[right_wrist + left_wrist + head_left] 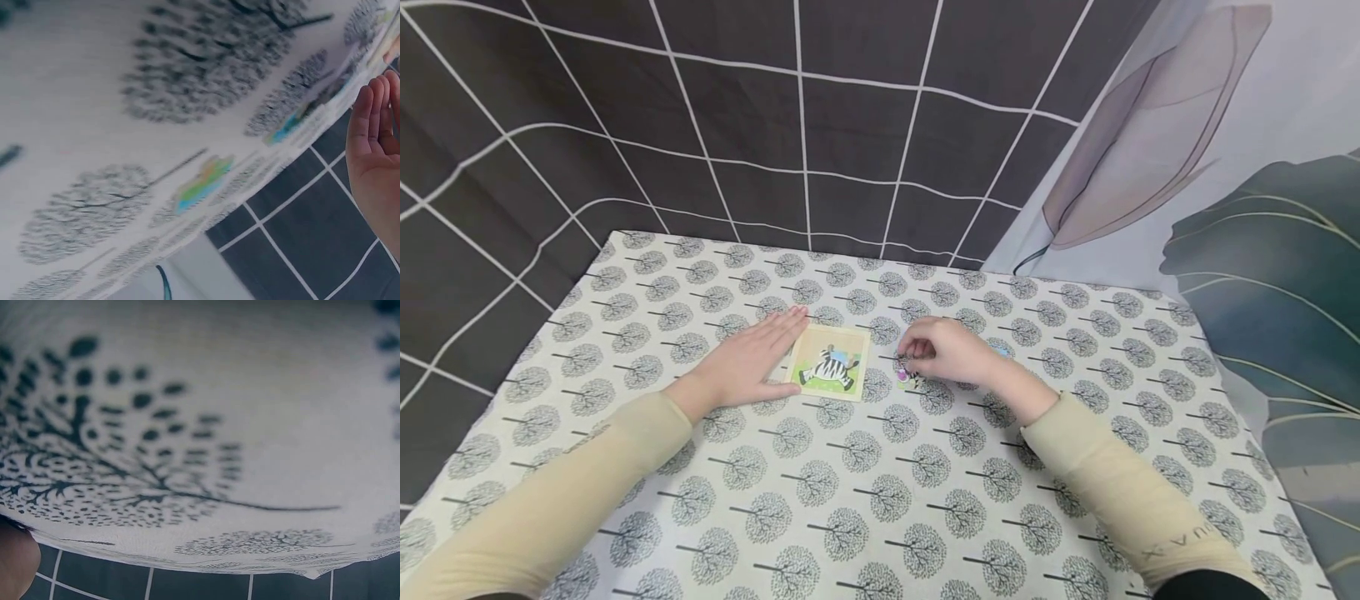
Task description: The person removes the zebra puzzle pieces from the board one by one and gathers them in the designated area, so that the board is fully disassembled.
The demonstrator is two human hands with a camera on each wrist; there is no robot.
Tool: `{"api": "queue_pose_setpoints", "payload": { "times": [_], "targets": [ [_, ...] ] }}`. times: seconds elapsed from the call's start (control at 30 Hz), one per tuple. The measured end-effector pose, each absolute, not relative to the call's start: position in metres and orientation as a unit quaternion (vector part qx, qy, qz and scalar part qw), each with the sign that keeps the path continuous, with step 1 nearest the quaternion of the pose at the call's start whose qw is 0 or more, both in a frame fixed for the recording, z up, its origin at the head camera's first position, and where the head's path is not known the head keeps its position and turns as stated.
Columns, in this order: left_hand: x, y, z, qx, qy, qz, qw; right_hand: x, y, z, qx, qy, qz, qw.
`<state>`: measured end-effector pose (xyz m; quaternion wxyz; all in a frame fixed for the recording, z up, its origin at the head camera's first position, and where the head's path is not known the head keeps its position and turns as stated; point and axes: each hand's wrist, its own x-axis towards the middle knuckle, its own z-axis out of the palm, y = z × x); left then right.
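Observation:
A square picture board (837,386) shows a striped zebra body on green and lies on the patterned cloth. My left hand (748,362) rests flat along its left side, fingers straight and thumb at the lower left corner. Right of the board, my right hand (951,350) has curled fingers and pinches a small colourful puzzle piece (906,382) at the cloth; the contact is partly hidden by the thumb. In the right wrist view the right hand (378,131) appears at the right edge. Only a blurred bit of left hand (15,562) shows in the left wrist view.
A bluish piece (998,346) lies behind the right wrist. The right wrist view shows a green, orange and blue piece (203,184) and another blue-green piece (286,129) on the tree-print cloth (850,483). A dark gridded curtain (737,108) hangs along the far edge.

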<state>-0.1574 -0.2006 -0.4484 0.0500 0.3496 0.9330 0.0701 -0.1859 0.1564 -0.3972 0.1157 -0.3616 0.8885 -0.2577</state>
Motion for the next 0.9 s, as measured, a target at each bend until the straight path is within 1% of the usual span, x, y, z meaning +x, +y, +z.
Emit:
{"api": "queue_pose_setpoints", "payload": {
  "times": [0.23,0.63,0.9],
  "targets": [
    [-0.158,-0.202,-0.45,0.352,0.933,0.064,0.05,-0.192,0.137,-0.388,-0.365,0.885,-0.255,0.135],
    [-0.159,-0.198,-0.445,0.359,0.931,0.052,0.048,-0.204,0.089,-0.391,-0.363,0.877,-0.262,0.175],
    [-0.158,-0.199,-0.443,0.353,0.933,0.041,0.057,-0.21,0.061,-0.394,-0.366,0.878,-0.244,0.189]
  ]
}}
